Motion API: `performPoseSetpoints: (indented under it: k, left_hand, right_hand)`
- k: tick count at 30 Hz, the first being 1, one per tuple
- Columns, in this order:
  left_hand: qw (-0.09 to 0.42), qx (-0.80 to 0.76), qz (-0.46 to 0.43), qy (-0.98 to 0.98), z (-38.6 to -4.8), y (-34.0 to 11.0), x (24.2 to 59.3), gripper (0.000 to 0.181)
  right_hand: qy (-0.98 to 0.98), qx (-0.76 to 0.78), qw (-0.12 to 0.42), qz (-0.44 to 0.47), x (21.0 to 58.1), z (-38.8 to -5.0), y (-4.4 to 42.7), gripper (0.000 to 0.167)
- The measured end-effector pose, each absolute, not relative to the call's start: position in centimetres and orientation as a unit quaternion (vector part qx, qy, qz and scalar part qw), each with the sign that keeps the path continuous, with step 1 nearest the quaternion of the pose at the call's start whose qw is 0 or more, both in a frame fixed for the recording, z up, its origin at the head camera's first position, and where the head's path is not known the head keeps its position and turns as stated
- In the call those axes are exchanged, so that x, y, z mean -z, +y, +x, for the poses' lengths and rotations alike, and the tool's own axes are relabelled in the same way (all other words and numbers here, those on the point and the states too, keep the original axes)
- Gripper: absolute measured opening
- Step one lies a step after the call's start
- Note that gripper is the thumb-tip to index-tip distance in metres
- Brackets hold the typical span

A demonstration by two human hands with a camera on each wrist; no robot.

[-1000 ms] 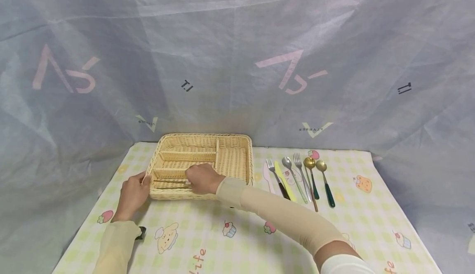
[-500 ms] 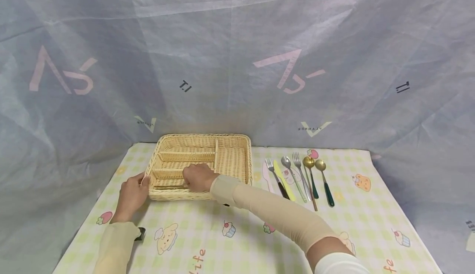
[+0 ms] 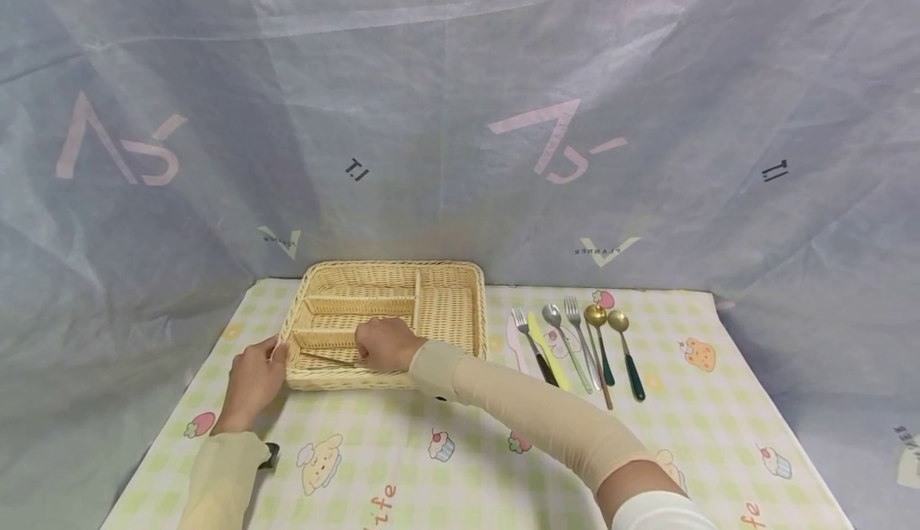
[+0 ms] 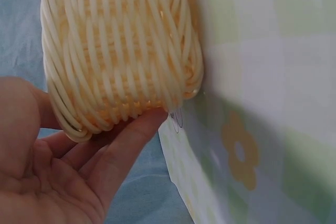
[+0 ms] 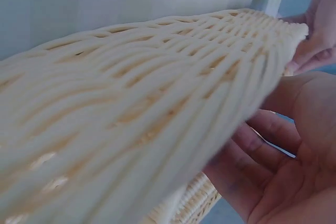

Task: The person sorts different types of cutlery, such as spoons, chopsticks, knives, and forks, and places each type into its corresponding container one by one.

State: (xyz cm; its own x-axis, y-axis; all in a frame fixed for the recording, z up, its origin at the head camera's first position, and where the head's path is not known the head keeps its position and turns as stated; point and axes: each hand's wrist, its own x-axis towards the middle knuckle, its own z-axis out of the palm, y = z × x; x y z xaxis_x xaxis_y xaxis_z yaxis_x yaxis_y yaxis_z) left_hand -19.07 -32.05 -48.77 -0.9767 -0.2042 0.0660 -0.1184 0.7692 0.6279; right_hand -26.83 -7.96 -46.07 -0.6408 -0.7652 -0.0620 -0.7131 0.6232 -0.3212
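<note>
A pale wicker basket [image 3: 449,314] with divided compartments stands at the back left of the table in the head view. My left hand [image 3: 253,378] grips its left end, with fingers against the outer wall [image 4: 118,51] in the left wrist view. My right hand [image 3: 388,345] reaches into the front compartment, fingers curled. A thin brown chopstick [image 3: 327,360] slants from that hand toward the left end of the compartment. The fingers hide its other end, and only one stick shows clearly. In the right wrist view the basket's wall covers what my right hand [image 5: 278,166] holds.
Right of the basket lies a row of cutlery: a pink knife [image 3: 516,338], a black-handled fork [image 3: 535,350], a yellow knife [image 3: 549,354], and several forks and spoons, including a green-handled spoon [image 3: 628,358]. A grey cloth [image 3: 446,155] hangs behind the checked tablecloth [image 3: 539,466].
A second ago two sticks showed left of my right hand; now one shows, at a changed slant. My right hand has shifted slightly left in the compartment. The left hand keeps its grip.
</note>
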Motion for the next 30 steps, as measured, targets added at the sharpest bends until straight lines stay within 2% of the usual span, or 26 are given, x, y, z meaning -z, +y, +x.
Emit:
performPoseSetpoints:
  k: [4, 10, 21, 30]
  left_hand:
    - [0.071, 0.328, 0.088, -0.938, -19.0, -32.0, 48.8, 0.05]
    - [0.067, 0.329, 0.088, -0.938, -19.1, -32.0, 48.9, 0.05]
    - [0.079, 0.329, 0.085, -0.937, -19.2, -31.9, 48.9, 0.049]
    - [0.07, 0.328, 0.088, -0.938, -19.0, -32.0, 49.1, 0.05]
  right_hand:
    - [0.889, 0.17, 0.079, -0.418, 45.5, -26.8, -7.2, 0.052]
    - [0.884, 0.231, 0.051, -0.403, 44.1, -25.7, -5.1, 0.012]
    - [0.868, 0.355, -0.04, -0.346, 42.6, -21.9, 2.4, 0.011]
    - [0.89, 0.371, -0.066, -0.257, 45.7, -19.6, 10.2, 0.011]
